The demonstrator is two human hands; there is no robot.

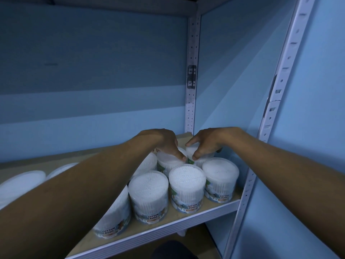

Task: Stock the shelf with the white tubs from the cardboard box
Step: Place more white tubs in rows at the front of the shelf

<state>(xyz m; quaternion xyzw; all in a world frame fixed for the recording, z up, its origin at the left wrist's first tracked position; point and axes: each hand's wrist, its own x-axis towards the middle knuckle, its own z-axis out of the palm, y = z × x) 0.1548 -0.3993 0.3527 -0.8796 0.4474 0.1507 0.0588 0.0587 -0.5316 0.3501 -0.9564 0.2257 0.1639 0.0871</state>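
Reaching in over the front row, both bare arms stretch to the back right corner of the shelf, where each hand sits on top of its own white tub. The left hand curls over the lid of the rear left tub, thumb and fingers clamped down its sides, so that grip is closed on the tub. The right hand does the same on the rear right tub, its thumb pressed against the near side and its fingers wrapped round the far edge; the two thumbs nearly meet between the tubs. Both held tubs stand just beside each other behind three upright tubs labelled COTTON BUDS: a front left tub, a front middle tub and a front right tub, packed close along the shelf's front edge. Another labelled tub is partly hidden under the left forearm, and further white lids show dimly at the far left. A perforated white upright stands in the back corner against the blue wall, and a second upright runs down the right side.
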